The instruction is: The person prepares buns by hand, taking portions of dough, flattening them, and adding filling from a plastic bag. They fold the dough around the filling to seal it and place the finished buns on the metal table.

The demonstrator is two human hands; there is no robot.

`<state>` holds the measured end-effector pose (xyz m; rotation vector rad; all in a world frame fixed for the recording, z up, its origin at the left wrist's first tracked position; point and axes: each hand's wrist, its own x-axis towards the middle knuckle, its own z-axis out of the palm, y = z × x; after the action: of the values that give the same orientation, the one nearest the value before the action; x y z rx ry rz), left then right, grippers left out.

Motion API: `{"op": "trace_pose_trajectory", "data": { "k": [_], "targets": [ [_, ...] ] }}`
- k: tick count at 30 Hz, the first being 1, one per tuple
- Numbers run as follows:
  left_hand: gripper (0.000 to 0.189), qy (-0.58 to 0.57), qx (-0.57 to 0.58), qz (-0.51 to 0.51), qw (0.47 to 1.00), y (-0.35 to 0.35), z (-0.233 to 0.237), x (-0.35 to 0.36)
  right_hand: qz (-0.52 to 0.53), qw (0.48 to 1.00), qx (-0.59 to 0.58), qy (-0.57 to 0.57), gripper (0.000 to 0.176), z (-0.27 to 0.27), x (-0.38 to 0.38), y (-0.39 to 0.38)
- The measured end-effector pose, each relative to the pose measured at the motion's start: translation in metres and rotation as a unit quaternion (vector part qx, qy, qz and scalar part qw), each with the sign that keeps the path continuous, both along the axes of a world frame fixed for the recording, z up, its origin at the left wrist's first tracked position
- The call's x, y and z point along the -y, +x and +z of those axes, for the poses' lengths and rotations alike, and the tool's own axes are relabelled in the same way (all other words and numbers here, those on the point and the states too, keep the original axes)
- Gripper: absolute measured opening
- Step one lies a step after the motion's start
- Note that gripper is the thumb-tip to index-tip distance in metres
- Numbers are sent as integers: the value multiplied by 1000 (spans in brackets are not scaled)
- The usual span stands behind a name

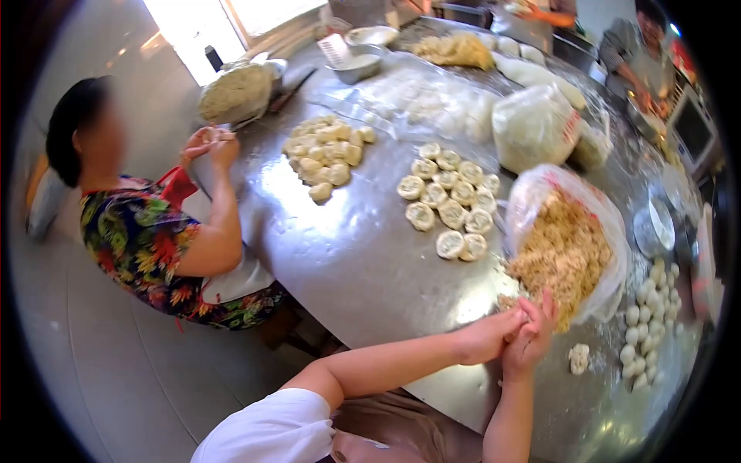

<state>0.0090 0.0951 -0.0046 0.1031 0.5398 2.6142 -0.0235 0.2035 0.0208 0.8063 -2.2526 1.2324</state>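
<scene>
Pressing left hand [485, 339] against right hand [535, 333]; far bag's [532, 127] red print illegible.

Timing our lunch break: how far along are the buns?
Done: shaped buns lie grouped on the table. In hand: the left hand and right hand press together by the filling bag, contents hidden. Left: many dough balls; the bag is far from empty.

One round steel table [363, 262] is noted. Flat pleated round dough buns [450, 202] are counted at about fifteen, in one cluster. One heap of small pale dough lumps [324, 150] is recorded, too piled for counting. Small white dough balls [644, 328] are put at roughly twenty. One clear plastic bag of brown crumbly filling [532, 193] and one clear plastic bag of white contents [532, 123] are seen. Two shallow steel bowls [356, 68] are logged.
</scene>
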Motion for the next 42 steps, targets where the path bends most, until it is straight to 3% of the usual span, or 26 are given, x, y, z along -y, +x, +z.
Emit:
{"op": "trace_pose_trajectory", "data": {
  "k": [1,5,7,10,11,12,13,14,17,18,21,22,25,27,28,31,34,37,39,40,42],
  "targets": [
    [30,-57,56,57,995,3,16,-4,-12,1000,-15,16,46,2,3,3],
    [22,-186,-43,96,977,0,11,-1,-57,991,-80,87,44,8,9,13],
    [19,-255,-23,114,960,2,23,0,-73,987,-94,106,43,7,9,16],
    [23,-281,-52,127,950,4,30,0,-87,992,-64,60,42,-9,3,9],
    [27,-277,-58,124,951,6,34,1,-78,995,52,-22,43,-12,0,7],
    [40,-308,-87,129,939,5,25,-2,-68,978,169,-100,44,-11,-5,5],
    [51,-231,-121,117,958,2,17,-5,-58,941,284,-174,46,-11,-7,1],
    [52,-304,-152,139,930,2,9,-7,-86,892,327,-300,49,-17,-2,-6],
    [48,-471,-236,176,831,11,29,7,-68,809,388,-437,56,8,15,-1],
    [45,-474,-241,179,828,12,35,12,-31,818,389,-422,65,12,18,4],
    [38,-533,-266,151,789,6,47,30,88,711,442,-541,71,7,16,3],
    [36,-561,-275,134,769,4,48,36,125,714,441,-529,71,-1,13,2],
    [31,-496,-332,311,739,4,42,28,215,723,438,-489,70,-9,14,5],
    [36,-581,-321,300,685,11,47,26,254,735,435,-454,64,-5,20,12],
    [38,-621,-315,293,655,14,52,26,212,774,445,-398,66,10,23,18],
    [49,-711,-368,349,488,13,36,25,107,859,443,-233,68,34,22,23],
    [62,-647,-335,363,581,14,39,24,43,908,407,-96,57,-13,-6,-1],
    [66,-481,-210,325,787,3,34,23,-26,948,318,-3,47,-23,-14,0],
    [63,-489,-166,290,806,-8,17,18,-66,976,206,10,40,22,31,32],
    [62,-393,-91,225,887,-1,37,27,-28,983,175,42,41,29,38,32],
    [59,-329,-111,313,884,3,38,20,20,976,215,2,49,21,36,34]
  ]
}}
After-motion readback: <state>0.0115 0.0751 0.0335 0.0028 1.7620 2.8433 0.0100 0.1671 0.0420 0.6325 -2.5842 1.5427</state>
